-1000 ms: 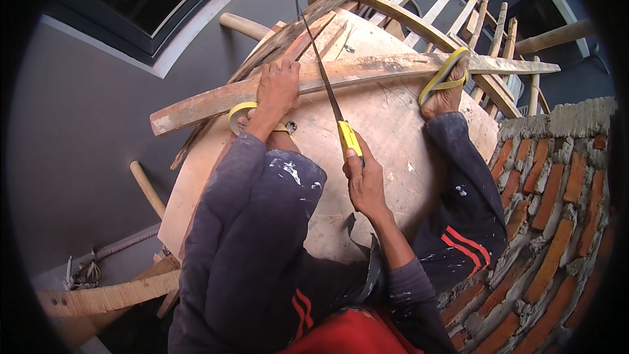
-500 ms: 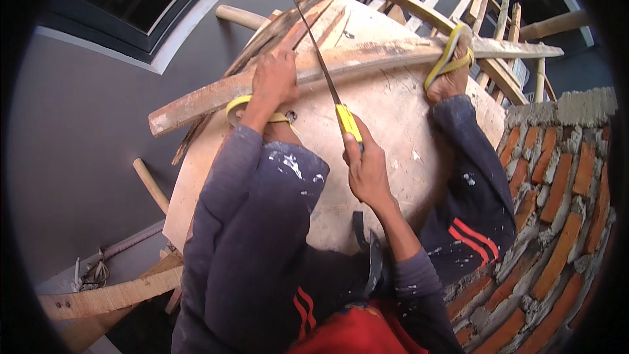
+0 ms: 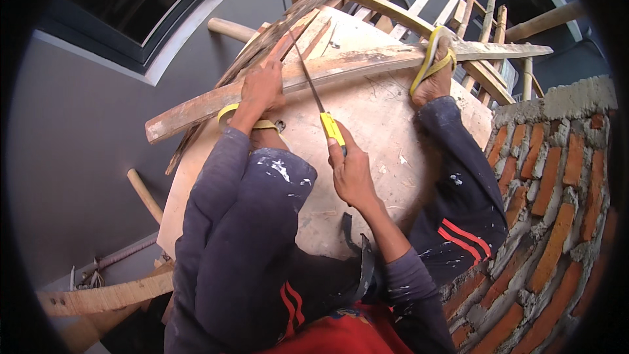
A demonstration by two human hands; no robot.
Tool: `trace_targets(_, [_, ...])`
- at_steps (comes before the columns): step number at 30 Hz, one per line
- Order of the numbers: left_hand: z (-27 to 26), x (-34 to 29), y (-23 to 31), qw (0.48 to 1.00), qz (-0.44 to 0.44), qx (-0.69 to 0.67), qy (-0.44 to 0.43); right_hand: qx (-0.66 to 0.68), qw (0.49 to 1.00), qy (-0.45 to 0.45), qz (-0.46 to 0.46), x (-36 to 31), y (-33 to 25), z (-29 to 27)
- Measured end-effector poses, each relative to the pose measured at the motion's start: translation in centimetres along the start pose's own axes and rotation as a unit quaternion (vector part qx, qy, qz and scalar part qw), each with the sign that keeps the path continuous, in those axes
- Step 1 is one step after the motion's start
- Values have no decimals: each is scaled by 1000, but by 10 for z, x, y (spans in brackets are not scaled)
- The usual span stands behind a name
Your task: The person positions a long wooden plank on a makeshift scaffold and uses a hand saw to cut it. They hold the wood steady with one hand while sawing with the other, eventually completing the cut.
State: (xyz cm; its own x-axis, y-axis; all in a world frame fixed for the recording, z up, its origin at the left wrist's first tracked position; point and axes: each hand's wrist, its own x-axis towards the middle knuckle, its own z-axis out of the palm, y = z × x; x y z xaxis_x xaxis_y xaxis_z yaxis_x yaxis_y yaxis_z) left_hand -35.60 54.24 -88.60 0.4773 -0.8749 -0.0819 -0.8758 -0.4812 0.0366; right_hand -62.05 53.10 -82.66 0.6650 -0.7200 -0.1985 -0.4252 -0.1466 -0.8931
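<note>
Head view looks down on a person crouched over a round plywood board (image 3: 386, 124) that serves as the counter, with both knees drawn up in dark, paint-flecked trousers. Across the board's far half lies a long weathered wooden plank (image 3: 341, 69), running from lower left to upper right and overhanging the board at both ends. The left hand (image 3: 262, 88) rests on top of the plank near its left part, fingers curled down over the wood and pressing it flat. The right hand (image 3: 350, 170) sits nearer the body, its fingers wrapped tight around the yellow handle of a handsaw (image 3: 314, 92); the thin dark blade runs up and away from the handle and crosses the plank just to the right of the left hand, its tip reaching past the plank's far edge. A foot in a yellow-strapped sandal (image 3: 434, 69) stands on the plank toward its right end. Beyond the board are pale wooden slats and bamboo poles (image 3: 419, 6), stacked at angles. A curved wall of red brick (image 3: 557, 190) with rough grey mortar rises on the right, and a grey wall with a dark window (image 3: 124, 13) fills the left.
</note>
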Motion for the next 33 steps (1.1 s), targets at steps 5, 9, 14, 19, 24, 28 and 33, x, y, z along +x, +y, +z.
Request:
trace_targets(5, [-1,-10,-22,1000,1,-11,-4,28,998,-37,35,-76,-8,-16])
trace_targets(9, [0,-7,-15,1000,11,-26,9,10,998,-40,47,-85,-8,-23])
trace_targets(14, [-8,1,3,998,7,-62,-32,-2,1000,-20,10,11,-7,-1])
trace_targets(19, [-4,-5,-18,996,18,-72,-39,8,1000,-16,12,-33,-2,1])
trace_targets(24, [0,-8,-20,996,7,-68,-57,12,999,-42,25,-85,-2,-26])
trace_targets(28, [3,-2,-9,998,24,-58,6,2,1000,-7,18,-4,-9,0])
trace_targets(33, [-13,0,-15,997,12,-70,-33,12,1000,-10,5,-43,-3,1])
